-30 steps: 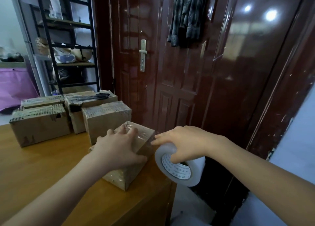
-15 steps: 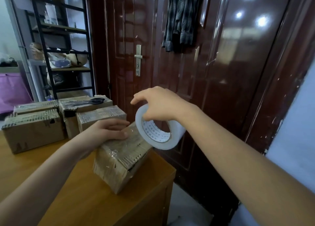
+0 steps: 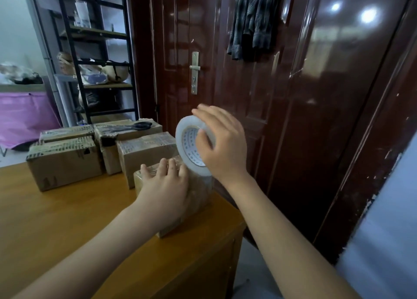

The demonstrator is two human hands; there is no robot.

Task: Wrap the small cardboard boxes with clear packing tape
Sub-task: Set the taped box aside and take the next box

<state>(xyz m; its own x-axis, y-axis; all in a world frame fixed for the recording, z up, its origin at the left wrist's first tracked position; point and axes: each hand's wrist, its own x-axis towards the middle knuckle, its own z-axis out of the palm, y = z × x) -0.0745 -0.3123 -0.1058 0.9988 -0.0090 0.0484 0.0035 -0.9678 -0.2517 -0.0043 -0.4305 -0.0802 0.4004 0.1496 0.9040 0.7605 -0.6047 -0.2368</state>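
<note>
We pressed our left hand (image 3: 165,186), fingers flat & straight, on the taped cardboard box (image 3: 198,195) near the wooden table (image 3: 67,226)'s right edge, w/ our right hand (image 3: 222,145) gripping the clear tape roll (image 3: 191,147) just above it.

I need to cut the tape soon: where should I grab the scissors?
Take the scissors by the black loop handles at their right end, coming from above: they lie flat on a rear box, blades pointing left.
</note>
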